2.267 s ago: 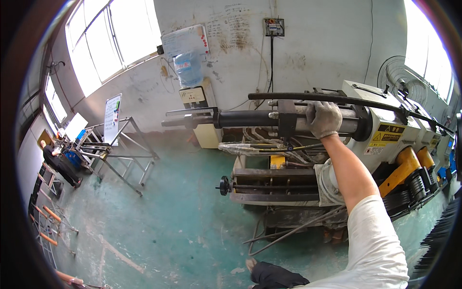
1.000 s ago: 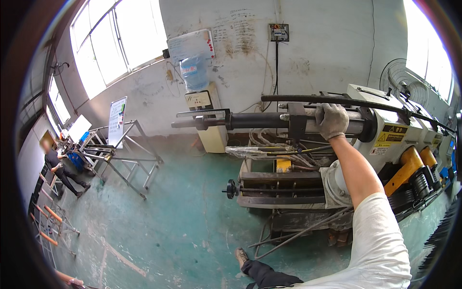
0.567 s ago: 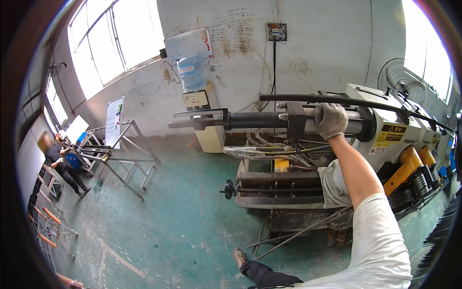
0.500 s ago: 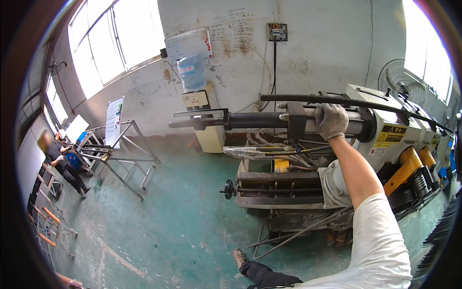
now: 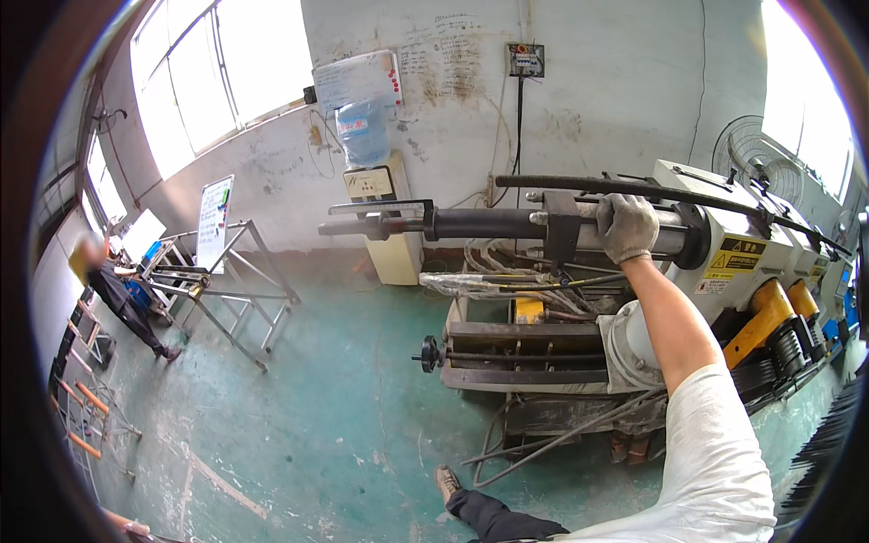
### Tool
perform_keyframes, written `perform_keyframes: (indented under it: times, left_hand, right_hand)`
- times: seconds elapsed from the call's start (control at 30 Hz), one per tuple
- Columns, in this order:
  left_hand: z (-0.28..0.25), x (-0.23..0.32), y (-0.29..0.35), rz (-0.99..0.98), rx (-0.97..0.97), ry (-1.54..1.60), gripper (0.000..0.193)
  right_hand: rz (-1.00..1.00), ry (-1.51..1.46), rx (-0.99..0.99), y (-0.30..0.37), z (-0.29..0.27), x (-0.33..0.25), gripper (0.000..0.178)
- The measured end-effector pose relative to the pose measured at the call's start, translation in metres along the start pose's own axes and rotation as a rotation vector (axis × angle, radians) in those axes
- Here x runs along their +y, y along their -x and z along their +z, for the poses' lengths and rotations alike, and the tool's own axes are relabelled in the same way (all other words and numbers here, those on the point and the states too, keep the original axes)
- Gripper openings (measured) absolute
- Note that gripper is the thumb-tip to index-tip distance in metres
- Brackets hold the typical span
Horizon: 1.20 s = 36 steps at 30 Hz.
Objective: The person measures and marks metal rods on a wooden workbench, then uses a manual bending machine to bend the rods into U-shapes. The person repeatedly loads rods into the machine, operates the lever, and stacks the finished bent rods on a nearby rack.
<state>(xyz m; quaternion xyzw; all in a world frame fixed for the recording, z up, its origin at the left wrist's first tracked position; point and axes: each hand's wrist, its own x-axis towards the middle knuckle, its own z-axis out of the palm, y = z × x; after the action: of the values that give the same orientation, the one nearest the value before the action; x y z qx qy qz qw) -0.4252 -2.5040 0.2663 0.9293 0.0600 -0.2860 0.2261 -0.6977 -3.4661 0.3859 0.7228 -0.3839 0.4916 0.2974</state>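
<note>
My right hand (image 5: 627, 226), in a grey work glove, reaches out at arm's length and wraps over the thick metal cylinder (image 5: 668, 232) of a large machine. The fingers curl down behind the cylinder and are partly hidden. Just left of the hand a dark clamp block (image 5: 562, 229) surrounds the same assembly, and a long black shaft (image 5: 484, 224) juts out leftward from it. A black ribbed hose (image 5: 625, 187) runs above the hand. My left hand is out of the picture.
Below the cylinder lies the machine's rail bed (image 5: 529, 340) with a black handwheel (image 5: 427, 354). A cream water dispenser (image 5: 395, 244) stands by the wall. A metal frame table (image 5: 262, 262) and another person (image 5: 113, 294) are at left. My shoe (image 5: 446, 482) is on the green floor (image 5: 344, 398).
My right hand keeps its grip on the cylinder. The view has shifted slightly. At far left, the other person has straightened and reaches an arm toward the bench.
</note>
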Motion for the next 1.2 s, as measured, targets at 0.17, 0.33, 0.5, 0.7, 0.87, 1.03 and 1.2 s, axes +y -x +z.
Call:
perform_keyframes:
  times: [0.17,0.33,0.5,0.7,0.87,1.03,1.2]
  left_hand:
    - [-0.001,-0.011,-0.007,-0.015,0.009,-0.038,0.028]
    - [-0.001,-0.021,-0.017,-0.009,0.027,-0.055,0.032]
    - [-0.001,0.009,-0.003,-0.101,0.038,-0.033,0.05]
    - [-0.003,-0.014,-0.018,-0.064,0.016,-0.091,0.051]
    - [0.002,-0.01,-0.014,-0.056,0.079,-0.061,0.031]
    - [0.001,0.002,-0.01,-0.058,0.092,-0.099,0.027]
    - [0.004,-0.022,-0.02,-0.027,0.127,-0.144,0.023]
  right_hand:
    - [0.004,0.012,-0.017,0.0,0.0,0.0,0.019]
    - [0.01,0.026,-0.017,0.001,0.002,0.001,0.021]
    - [0.007,0.041,-0.032,0.002,0.005,-0.001,0.021]
    - [0.01,0.042,-0.024,0.0,0.001,-0.001,0.021]
    - [0.009,0.023,-0.021,0.0,-0.001,-0.001,0.021]
    - [0.017,0.041,-0.034,0.0,0.0,-0.001,0.021]
    - [0.017,0.031,-0.026,0.0,0.0,-0.002,0.02]
